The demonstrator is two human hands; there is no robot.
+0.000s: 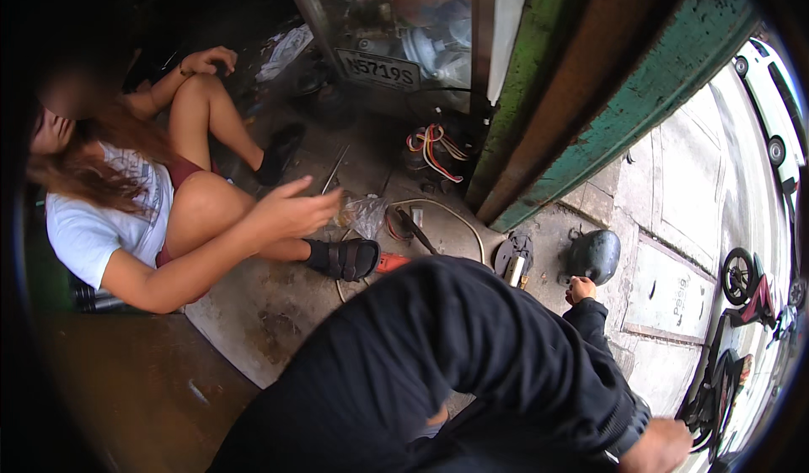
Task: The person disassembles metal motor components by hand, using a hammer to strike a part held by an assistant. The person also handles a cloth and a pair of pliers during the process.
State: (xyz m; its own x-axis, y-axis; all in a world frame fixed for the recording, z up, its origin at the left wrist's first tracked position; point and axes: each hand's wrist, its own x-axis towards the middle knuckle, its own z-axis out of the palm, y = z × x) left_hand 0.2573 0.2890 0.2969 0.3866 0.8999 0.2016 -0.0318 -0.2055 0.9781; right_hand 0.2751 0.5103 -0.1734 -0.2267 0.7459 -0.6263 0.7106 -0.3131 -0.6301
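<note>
My right hand (581, 288), in a black sleeve, reaches down to the pavement with its fingers curled. It is at the lower edge of a dark, rounded, helmet-like object (594, 255); what the fingers hold, if anything, is too small to tell. A dark round piece with a silver cylinder (516, 260) lies to its left. My left arm, bent at the elbow, crosses close in front of me and hides much of the floor. My left hand (659, 448) is at the lower right, beside the right arm, with its fingers blurred and hidden.
A person (118, 195) sits at the left, one hand (299, 212) stretched toward the middle. Loose coloured wires (438, 148), a plastic bag (366, 216), a pale cord (472, 233) and a red tool (392, 262) lie around. A green post (624, 94) divides off the street with a motorcycle (746, 292).
</note>
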